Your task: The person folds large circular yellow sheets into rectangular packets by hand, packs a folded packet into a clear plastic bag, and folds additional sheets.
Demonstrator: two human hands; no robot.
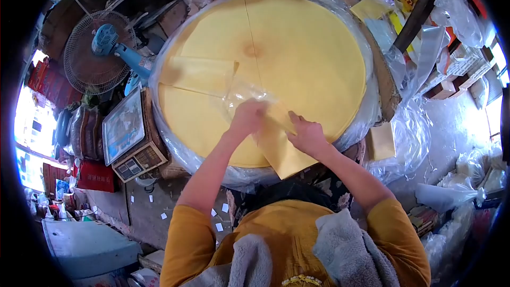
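Observation:
A large round table [308, 48] with a yellow top stands before me, its rim wrapped in clear plastic. Over its near edge, a folded yellow sheet [284, 154] slants towards my body. My right hand [308, 135] is closed on the right side of this sheet, thumb and fingers pinching it. My left hand [248, 117] is closed at a piece of clear plastic film [247, 94], which looks like a bag and bunches up just beyond the fingers. The left fingertips are partly hidden and blurred. Another flat yellow sheet [199, 74] lies on the tabletop further left.
A blue fan [125, 56] stands at the left, above a cardboard box [141, 157]. Small white paper pieces [219, 227] are scattered on the floor. Plastic wrapping [409, 133] and stacked goods crowd the right side. A grey towel [348, 244] hangs over my shoulders.

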